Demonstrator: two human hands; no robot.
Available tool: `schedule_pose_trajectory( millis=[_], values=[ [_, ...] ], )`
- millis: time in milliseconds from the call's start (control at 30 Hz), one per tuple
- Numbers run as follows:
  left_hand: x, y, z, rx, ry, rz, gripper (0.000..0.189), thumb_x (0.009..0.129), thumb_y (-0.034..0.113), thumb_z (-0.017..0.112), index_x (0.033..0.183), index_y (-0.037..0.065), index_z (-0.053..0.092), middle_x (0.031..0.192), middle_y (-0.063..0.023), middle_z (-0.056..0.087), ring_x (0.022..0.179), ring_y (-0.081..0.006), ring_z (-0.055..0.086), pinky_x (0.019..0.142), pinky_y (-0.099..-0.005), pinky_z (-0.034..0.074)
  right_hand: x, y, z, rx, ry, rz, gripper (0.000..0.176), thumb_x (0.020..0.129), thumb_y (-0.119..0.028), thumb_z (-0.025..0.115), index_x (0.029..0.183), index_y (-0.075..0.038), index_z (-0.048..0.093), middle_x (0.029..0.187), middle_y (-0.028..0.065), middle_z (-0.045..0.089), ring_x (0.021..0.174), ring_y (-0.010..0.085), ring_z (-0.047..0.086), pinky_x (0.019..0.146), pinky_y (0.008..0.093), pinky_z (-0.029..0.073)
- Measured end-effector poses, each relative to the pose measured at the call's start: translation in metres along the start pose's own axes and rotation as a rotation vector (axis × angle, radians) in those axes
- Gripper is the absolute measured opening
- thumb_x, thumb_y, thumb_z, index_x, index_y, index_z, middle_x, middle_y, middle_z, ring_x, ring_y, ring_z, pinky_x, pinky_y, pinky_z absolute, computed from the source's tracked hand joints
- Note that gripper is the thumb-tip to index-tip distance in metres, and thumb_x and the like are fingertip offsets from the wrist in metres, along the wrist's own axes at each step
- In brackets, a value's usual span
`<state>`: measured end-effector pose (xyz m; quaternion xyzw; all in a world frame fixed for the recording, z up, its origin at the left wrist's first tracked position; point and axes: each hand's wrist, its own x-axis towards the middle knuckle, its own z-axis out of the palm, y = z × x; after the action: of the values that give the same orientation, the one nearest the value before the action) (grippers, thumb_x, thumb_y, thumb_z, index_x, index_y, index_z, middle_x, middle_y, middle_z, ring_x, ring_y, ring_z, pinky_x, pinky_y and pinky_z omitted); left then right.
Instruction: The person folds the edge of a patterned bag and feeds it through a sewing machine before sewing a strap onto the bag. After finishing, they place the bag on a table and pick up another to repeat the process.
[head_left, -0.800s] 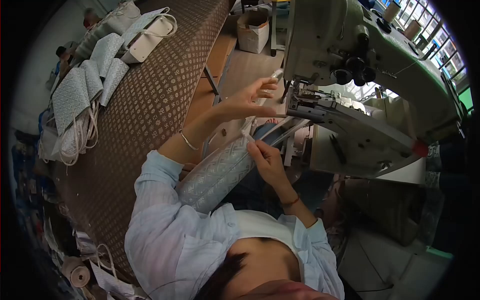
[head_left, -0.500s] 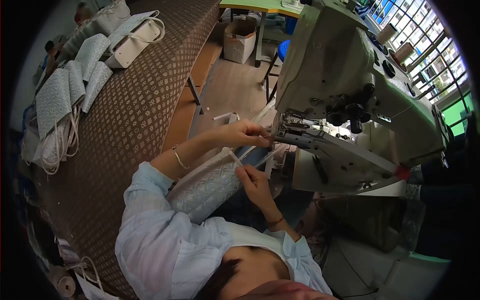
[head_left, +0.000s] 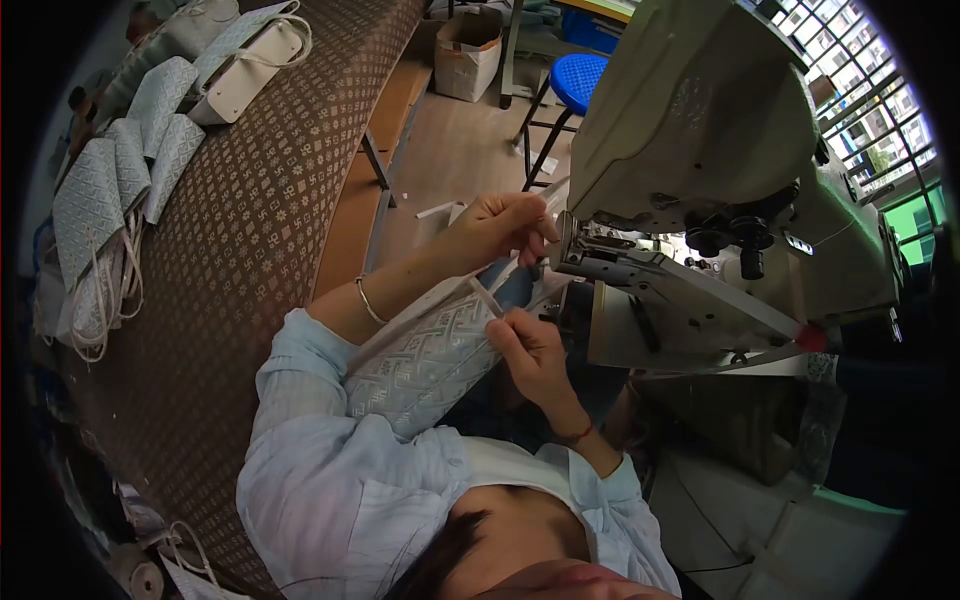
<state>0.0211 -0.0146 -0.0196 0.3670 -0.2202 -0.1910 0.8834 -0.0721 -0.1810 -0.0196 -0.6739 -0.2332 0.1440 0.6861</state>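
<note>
Beside the sewing machine's needle end (head_left: 590,245), my left hand (head_left: 508,228) is raised with its fingers curled together. Whatever they may hold is too small to make out. Lower down, my right hand (head_left: 538,358) pinches a narrow white strip (head_left: 486,297) between thumb and fingers. The strip rises from my fingertips to the upper edge of a pale silvery bag piece (head_left: 425,370) with an embossed pattern. This piece lies tilted across my lap, under my left forearm.
A long table with a brown patterned cover (head_left: 270,170) runs along the left. On it lie pale patterned pieces (head_left: 95,195) with cords and a white handbag (head_left: 250,75). Behind are a cardboard box (head_left: 467,62) and a blue stool (head_left: 580,80). A barred window is at right.
The view has shifted, bringing the blue stool further into sight. My left hand has lifted slightly and its fingers have curled in. My right hand still pinches the strip, a little lower and further right.
</note>
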Motion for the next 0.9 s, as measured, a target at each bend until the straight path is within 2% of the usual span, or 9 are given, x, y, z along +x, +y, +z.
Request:
schedule_pose_trajectory(
  millis=[67,233,300,367,500,567,633,833,900],
  values=[
    [-0.013,-0.003,0.011,0.386,0.112,-0.062,0.036,0.098,0.03,0.046,0.09,0.001,0.066,0.074,-0.0057,0.064,0.065,-0.0116,0.062,0.061,-0.0238,0.05,0.004,-0.024,-0.006,-0.004,0.012,0.002,0.028,0.092,-0.017,0.059,0.071,0.0,0.055,0.058,-0.0013,0.044,0.055,0.0039,0.038,0.049,0.0215,0.031],
    [-0.024,0.008,0.013,0.614,-0.04,0.056,0.035,0.099,0.026,0.045,0.087,-0.001,0.065,0.079,-0.0055,0.064,0.073,-0.0101,0.062,0.066,-0.0229,0.05,0.012,-0.034,-0.02,0.03,0.141,-0.041,0.017,0.089,-0.013,0.063,0.079,0.0,0.057,0.068,-0.001,0.053,0.064,0.0036,0.046,0.056,0.0198,0.037],
    [-0.025,0.006,0.011,0.761,-0.015,0.105,0.03,0.099,0.023,0.045,0.095,-0.001,0.063,0.079,-0.0048,0.064,0.075,-0.009,0.061,0.068,-0.0225,0.048,0.015,-0.043,-0.009,0.165,0.189,-0.047,0.013,0.088,-0.011,0.064,0.084,-0.001,0.058,0.075,0.0001,0.056,0.068,0.0045,0.05,0.06,0.0201,0.04],
    [-0.023,0.0,0.012,0.719,0.101,0.13,0.026,0.098,0.021,0.047,0.102,-0.001,0.06,0.079,-0.0046,0.064,0.074,-0.0069,0.059,0.066,-0.0209,0.046,0.015,-0.044,-0.002,0.3,0.242,-0.047,0.012,0.086,-0.01,0.066,0.089,-0.001,0.058,0.081,0.0013,0.059,0.072,0.0054,0.054,0.064,0.0204,0.044],
    [-0.018,0.01,0.031,0.629,0.308,0.094,0.029,0.095,0.018,0.052,0.119,0.003,0.052,0.067,0.0025,0.059,0.063,0.0006,0.049,0.06,-0.0167,0.038,0.013,-0.025,-0.008,-0.002,0.302,-0.175,0.023,0.083,-0.01,0.07,0.1,0.0,0.059,0.091,0.005,0.063,0.078,0.008,0.058,0.071,0.0216,0.046],
    [-0.018,0.022,0.033,0.705,0.298,0.059,0.031,0.094,0.017,0.052,0.122,0.003,0.05,0.062,0.0046,0.056,0.058,0.0009,0.046,0.057,-0.0167,0.035,0.013,-0.021,-0.011,-0.191,0.307,-0.221,0.026,0.082,-0.011,0.071,0.103,0.0,0.06,0.091,0.0052,0.064,0.078,0.0084,0.058,0.071,0.0216,0.046],
    [-0.013,0.028,0.03,0.785,0.285,0.024,0.034,0.093,0.016,0.052,0.124,0.002,0.049,0.058,0.0067,0.053,0.053,0.0012,0.042,0.054,-0.0167,0.033,0.013,-0.026,-0.01,-0.05,0.364,-0.067,0.027,0.083,-0.013,0.071,0.103,0.001,0.061,0.09,0.0045,0.065,0.077,0.0073,0.057,0.071,0.021,0.046],
    [0.028,0.037,0.022,0.962,0.199,-0.027,0.039,0.089,0.012,0.054,0.126,0.0,0.049,0.051,0.0078,0.045,0.046,-0.0008,0.036,0.045,-0.021,0.028,0.017,-0.038,-0.028,0.074,0.42,-0.013,0.021,0.087,-0.015,0.067,0.099,0.001,0.062,0.083,-0.0004,0.063,0.074,0.0037,0.054,0.067,0.0173,0.043],
    [0.045,0.029,0.011,1.042,0.118,0.075,0.033,0.086,0.01,0.055,0.117,0.0,0.055,0.051,0.0074,0.044,0.045,-0.0013,0.036,0.043,-0.0218,0.028,0.019,-0.038,-0.033,0.089,0.449,0.001,0.019,0.087,-0.015,0.067,0.098,0.001,0.062,0.082,-0.0011,0.063,0.074,0.0032,0.053,0.066,0.0166,0.042]
  ],
)
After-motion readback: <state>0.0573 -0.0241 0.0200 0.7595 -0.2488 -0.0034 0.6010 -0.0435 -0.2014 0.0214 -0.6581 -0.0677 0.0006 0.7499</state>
